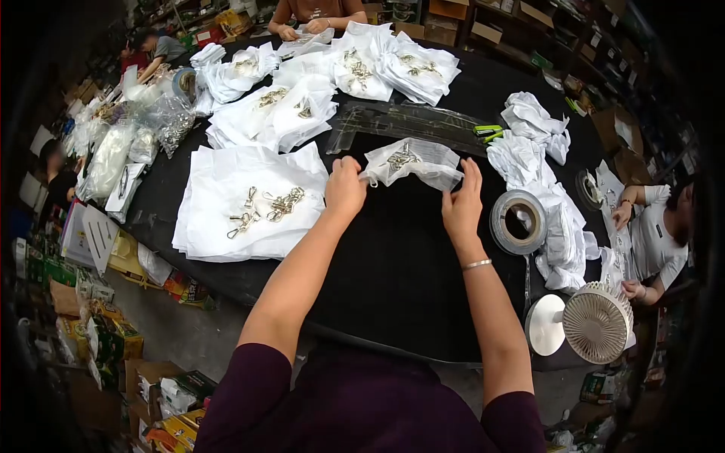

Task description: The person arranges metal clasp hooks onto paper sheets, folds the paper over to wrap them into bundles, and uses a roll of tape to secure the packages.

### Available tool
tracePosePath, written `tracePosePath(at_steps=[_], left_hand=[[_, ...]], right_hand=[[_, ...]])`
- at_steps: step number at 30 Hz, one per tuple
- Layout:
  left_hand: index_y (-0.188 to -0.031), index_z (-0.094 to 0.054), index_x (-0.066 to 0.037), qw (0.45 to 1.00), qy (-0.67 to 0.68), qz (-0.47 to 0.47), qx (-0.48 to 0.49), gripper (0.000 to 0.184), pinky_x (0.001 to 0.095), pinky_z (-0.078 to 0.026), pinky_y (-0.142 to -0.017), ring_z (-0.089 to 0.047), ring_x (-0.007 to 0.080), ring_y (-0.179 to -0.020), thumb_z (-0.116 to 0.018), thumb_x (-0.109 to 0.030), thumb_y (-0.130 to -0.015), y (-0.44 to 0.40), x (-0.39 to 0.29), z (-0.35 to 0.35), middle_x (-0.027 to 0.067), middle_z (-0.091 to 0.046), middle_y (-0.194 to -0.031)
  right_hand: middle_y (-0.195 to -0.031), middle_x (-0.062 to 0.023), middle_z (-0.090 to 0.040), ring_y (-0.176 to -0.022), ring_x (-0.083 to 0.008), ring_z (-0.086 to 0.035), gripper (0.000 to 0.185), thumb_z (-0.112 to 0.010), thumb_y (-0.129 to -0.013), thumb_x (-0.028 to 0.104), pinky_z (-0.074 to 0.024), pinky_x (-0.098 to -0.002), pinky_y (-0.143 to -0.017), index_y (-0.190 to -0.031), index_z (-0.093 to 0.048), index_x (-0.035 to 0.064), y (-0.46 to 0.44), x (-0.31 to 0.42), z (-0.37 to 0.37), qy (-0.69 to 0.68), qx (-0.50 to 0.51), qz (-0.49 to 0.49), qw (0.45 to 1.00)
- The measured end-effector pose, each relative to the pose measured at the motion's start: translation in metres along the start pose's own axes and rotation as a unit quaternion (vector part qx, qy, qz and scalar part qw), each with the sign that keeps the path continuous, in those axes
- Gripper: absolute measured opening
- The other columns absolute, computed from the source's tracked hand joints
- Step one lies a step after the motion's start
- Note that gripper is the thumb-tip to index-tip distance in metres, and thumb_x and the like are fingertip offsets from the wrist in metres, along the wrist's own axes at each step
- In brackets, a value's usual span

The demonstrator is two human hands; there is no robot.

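Translucent white sheet (432, 170) is spanning the gap between both hands above the black bench (385, 279), metal clasps (402, 157) bunching near its middle. The left hand's (347, 186) grip is pinching one end, the right hand's (462, 204) the other. Stacked white sheets (200, 226) are lying leftward; a tape roll (495, 223) is resting rightward.

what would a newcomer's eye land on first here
Probably the left hand and right hand, with a sheer white bundle between them over the black table. To their left, shiny metal clips lie on a stack of white sheets. A white fan sits at the table's near right edge.
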State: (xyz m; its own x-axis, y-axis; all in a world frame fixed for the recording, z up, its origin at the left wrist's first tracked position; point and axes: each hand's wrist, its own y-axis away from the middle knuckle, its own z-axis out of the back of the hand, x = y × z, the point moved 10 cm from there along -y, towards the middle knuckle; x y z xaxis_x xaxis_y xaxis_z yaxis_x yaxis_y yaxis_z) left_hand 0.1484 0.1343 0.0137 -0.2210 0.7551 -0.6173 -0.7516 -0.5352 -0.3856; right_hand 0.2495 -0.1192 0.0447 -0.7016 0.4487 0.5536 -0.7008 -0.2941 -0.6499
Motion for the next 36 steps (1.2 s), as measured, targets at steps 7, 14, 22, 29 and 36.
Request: tracePosePath(at_steps=[7, 14, 22, 29, 36], left_hand=[[-0.085, -0.058, -0.003, 0.993, 0.055, -0.091, -0.056, 0.015, 0.0348, -0.045, -0.066, -0.054, 0.024, -0.069, -0.066, 0.007, -0.077, 0.04, -0.023, 0.054, 0.0053, -0.058, -0.089], [-0.082, -0.066, -0.003, 0.986, 0.074, -0.111, 0.096, 0.017, 0.0295, -0.043, -0.066, -0.055, 0.0203, -0.079, -0.065, 0.011, -0.073, 0.142, -0.042, 0.083, 0.0037, -0.061, -0.103], [-0.099, -0.078, -0.008, 0.965, 0.17, 0.013, 0.197, 0.024, 0.0279, -0.046, -0.076, -0.056, 0.0196, -0.09, -0.065, 0.006, -0.084, 0.146, -0.038, 0.079, 0.0034, -0.065, -0.114], [-0.11, -0.079, -0.021, 0.972, -0.033, -0.189, 0.136, 0.025, 0.0313, -0.047, -0.076, -0.053, 0.0204, -0.086, -0.076, -0.016, -0.086, 0.131, -0.061, 0.036, 0.0002, -0.061, -0.11], [-0.102, -0.074, -0.008, 0.978, -0.056, -0.202, 0.011, 0.012, 0.0311, -0.048, -0.075, -0.056, 0.0182, -0.077, -0.071, -0.012, -0.091, 0.124, -0.049, 0.041, 0.0022, -0.065, -0.096]], right_hand=[[-0.072, -0.0057, -0.067, -0.06, -0.0134, -0.06, 0.014, -0.061, -0.087, -0.005, -0.052, -0.0254, -0.062, -0.095, -0.072, -0.0017, 0.002, -0.051, -0.008, -0.167, 0.075, -0.179, 0.967], [-0.092, -0.0078, -0.072, -0.081, -0.0228, -0.064, 0.019, -0.065, -0.076, -0.007, -0.0509, -0.0318, -0.077, -0.092, -0.072, 0.0012, 0.124, -0.004, 0.138, -0.041, 0.154, -0.106, 0.981], [-0.117, -0.0095, -0.072, -0.116, -0.0316, -0.055, 0.019, -0.072, -0.081, 0.013, -0.0446, -0.0431, -0.099, -0.097, -0.072, 0.0029, 0.117, 0.067, 0.18, 0.004, 0.173, -0.065, 0.983], [-0.113, -0.0103, -0.074, -0.097, -0.0227, -0.062, 0.018, -0.069, -0.092, 0.014, -0.0479, -0.0321, -0.087, -0.1, -0.076, 0.0001, 0.071, 0.026, 0.067, -0.131, 0.207, -0.093, 0.965], [-0.099, -0.012, -0.072, -0.092, -0.0304, -0.064, 0.038, -0.07, -0.092, 0.037, -0.0484, -0.039, -0.085, -0.102, -0.067, -0.0003, 0.031, -0.033, 0.099, 0.314, 0.086, -0.046, 0.944]])
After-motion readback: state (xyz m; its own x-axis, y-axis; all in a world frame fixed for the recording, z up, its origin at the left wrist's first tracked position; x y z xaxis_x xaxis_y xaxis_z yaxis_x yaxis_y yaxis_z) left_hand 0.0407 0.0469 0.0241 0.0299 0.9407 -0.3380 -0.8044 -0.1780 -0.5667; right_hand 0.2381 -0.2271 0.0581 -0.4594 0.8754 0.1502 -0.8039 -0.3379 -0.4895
